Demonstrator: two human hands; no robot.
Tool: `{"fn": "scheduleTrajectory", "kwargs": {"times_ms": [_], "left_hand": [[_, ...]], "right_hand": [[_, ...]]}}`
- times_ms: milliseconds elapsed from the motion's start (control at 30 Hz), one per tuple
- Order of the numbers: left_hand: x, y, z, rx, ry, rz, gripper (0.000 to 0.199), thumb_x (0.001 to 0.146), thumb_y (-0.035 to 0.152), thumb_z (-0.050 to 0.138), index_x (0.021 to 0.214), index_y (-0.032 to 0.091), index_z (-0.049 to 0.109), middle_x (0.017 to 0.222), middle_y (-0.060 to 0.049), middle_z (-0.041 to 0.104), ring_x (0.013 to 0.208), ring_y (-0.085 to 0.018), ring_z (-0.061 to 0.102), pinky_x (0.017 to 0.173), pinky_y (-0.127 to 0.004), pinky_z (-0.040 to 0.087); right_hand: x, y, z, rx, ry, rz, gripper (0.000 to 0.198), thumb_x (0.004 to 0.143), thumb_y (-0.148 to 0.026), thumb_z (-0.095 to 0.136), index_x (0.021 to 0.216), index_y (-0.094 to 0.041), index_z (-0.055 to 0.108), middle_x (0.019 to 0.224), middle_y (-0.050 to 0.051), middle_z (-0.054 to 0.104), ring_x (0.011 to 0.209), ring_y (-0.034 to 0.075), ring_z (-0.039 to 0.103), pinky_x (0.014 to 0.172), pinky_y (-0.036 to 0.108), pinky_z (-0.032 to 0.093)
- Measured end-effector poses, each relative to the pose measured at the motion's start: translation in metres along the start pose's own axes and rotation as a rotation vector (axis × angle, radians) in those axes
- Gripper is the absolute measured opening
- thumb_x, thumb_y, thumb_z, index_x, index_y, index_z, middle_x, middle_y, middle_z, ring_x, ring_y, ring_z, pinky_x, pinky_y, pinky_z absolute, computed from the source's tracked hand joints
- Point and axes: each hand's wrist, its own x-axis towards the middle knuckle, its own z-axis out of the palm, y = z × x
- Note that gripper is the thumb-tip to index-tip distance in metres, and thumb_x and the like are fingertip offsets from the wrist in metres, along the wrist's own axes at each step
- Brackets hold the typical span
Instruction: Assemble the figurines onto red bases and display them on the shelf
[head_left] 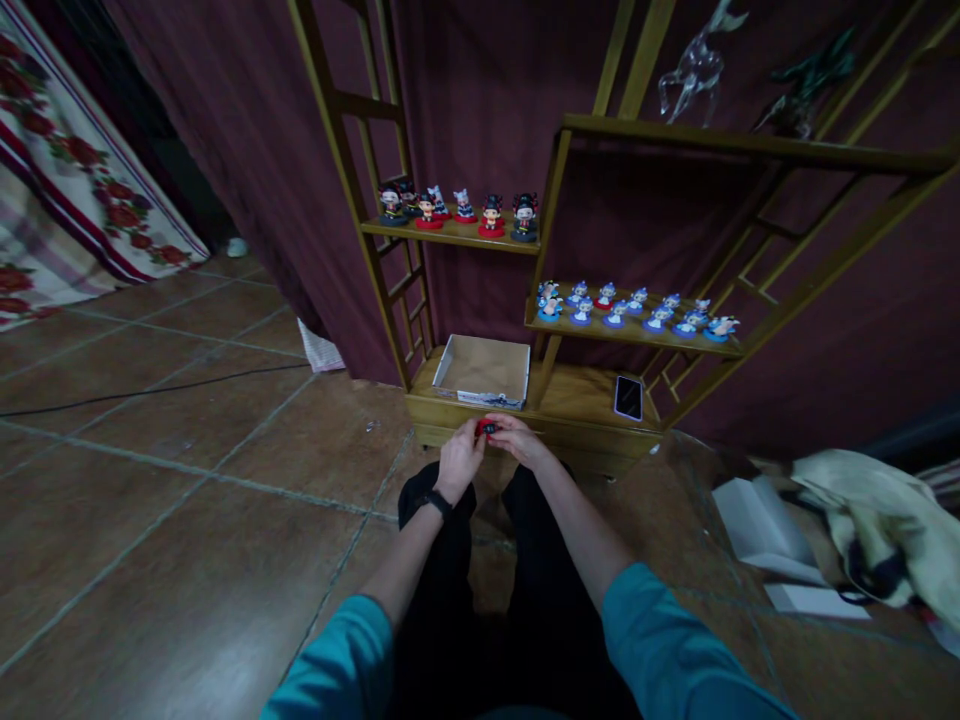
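Note:
Just in front of the shelf's lower edge, both my hands meet around a small red and black figurine [487, 428]. My left hand [460, 462], with a dark band on its wrist, grips it from the left. From the right, my right hand [519, 440] pinches it with the fingers. Much of the figurine is hidden by the fingers. Right behind my hands, an open cardboard box [495, 395] sits on the bottom board of the wooden shelf [585, 385].
Several small figurines [464, 207] stand on the left shelf board, and several blue and white ones [615, 312] on the right board. A phone [628, 397] lies at the bottom right. Glass animals [694, 70] stand on top. White boxes [765, 525] lie on the floor at right.

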Motion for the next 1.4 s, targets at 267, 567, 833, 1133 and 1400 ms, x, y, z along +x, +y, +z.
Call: {"fn": "scheduleTrajectory", "kwargs": {"times_ms": [267,567,833,1133,1400], "left_hand": [[-0.004,0.003,-0.003,0.273,-0.009,0.155,0.039,0.083,0.024,0.040,0.121,0.016,0.043,0.095,-0.013,0.057,0.087,-0.023,0.054,0.078,-0.032,0.037],[-0.003,0.003,-0.012,0.415,-0.042,0.269,0.042,0.081,0.020,0.040,0.123,0.013,0.042,0.093,-0.014,0.056,0.090,-0.024,0.051,0.082,-0.035,0.033],[0.003,-0.003,-0.016,0.456,-0.084,0.341,0.042,0.082,0.017,0.037,0.124,0.013,0.042,0.094,-0.015,0.055,0.089,-0.025,0.050,0.082,-0.036,0.032],[0.005,-0.005,-0.012,0.454,-0.075,0.342,0.041,0.082,0.016,0.037,0.122,0.012,0.043,0.093,-0.015,0.055,0.088,-0.025,0.051,0.081,-0.037,0.034],[0.008,-0.003,-0.013,0.347,-0.107,0.256,0.035,0.082,0.020,0.040,0.117,0.016,0.044,0.097,-0.012,0.057,0.092,-0.022,0.053,0.080,-0.032,0.038]], "right_hand": [[0.002,0.001,-0.001,-0.011,0.006,-0.012,0.045,0.053,-0.003,0.061,0.095,-0.021,0.060,0.101,0.004,0.063,0.094,0.017,0.058,0.081,0.029,0.048],[-0.001,-0.003,0.003,-0.024,-0.004,-0.031,0.042,0.056,-0.007,0.063,0.095,-0.021,0.060,0.103,0.004,0.063,0.096,0.018,0.057,0.081,0.029,0.047],[0.003,-0.001,0.002,-0.063,0.013,-0.044,0.041,0.057,-0.006,0.060,0.095,-0.023,0.060,0.103,0.002,0.063,0.094,0.016,0.058,0.079,0.027,0.047],[0.008,0.004,-0.003,-0.085,0.026,-0.052,0.041,0.058,-0.007,0.059,0.095,-0.023,0.061,0.102,0.002,0.063,0.093,0.016,0.059,0.077,0.027,0.047],[0.010,0.005,-0.005,-0.004,-0.017,-0.020,0.041,0.056,-0.007,0.065,0.094,-0.021,0.061,0.098,0.003,0.064,0.090,0.016,0.059,0.080,0.028,0.049]]}}
